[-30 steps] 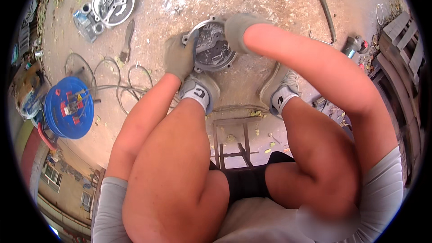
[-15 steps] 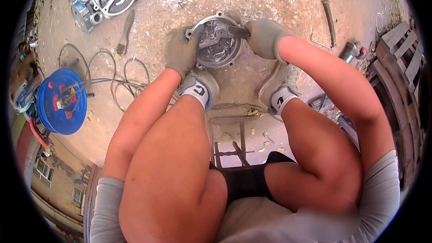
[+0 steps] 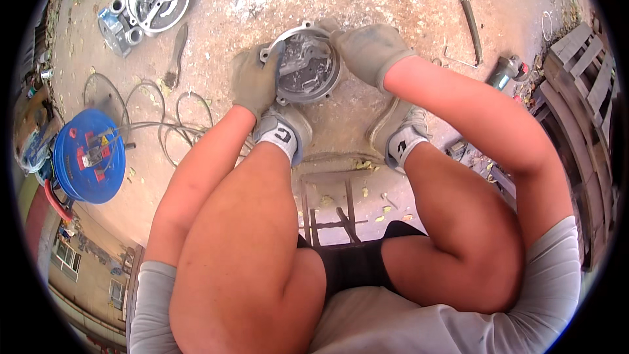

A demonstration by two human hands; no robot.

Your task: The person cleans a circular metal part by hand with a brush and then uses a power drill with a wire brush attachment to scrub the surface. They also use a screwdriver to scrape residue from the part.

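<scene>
A round metal housing (image 3: 306,72) with a raised rim and bolt lugs lies before my feet, its inside grey and dirty. My gloved left hand (image 3: 257,77) grips its left side, thumb over the rim. At the upper right rim is my gloved right hand (image 3: 367,52), its fingers curled; whatever they hold is hidden behind the glove. Past the left hand stands a second, cleaner round housing (image 3: 184,0) with a similar inner shape. A brush with a flat handle (image 3: 177,56) rests on the ground between that housing and my left hand.
A blue round cable reel (image 3: 78,174) stands at left, its grey cable (image 3: 160,121) looping over the ground. A hammer-like tool (image 3: 470,29), a thin bent rod (image 3: 462,61) and a power tool (image 3: 508,72) lie at right, near wooden pallets (image 3: 583,59). Grey pipe fittings (image 3: 121,26) sit at upper left.
My right hand has moved left, up to the housing's rim. The dark flat tool that stuck out from it over the housing no longer shows. The left hand keeps its hold.
</scene>
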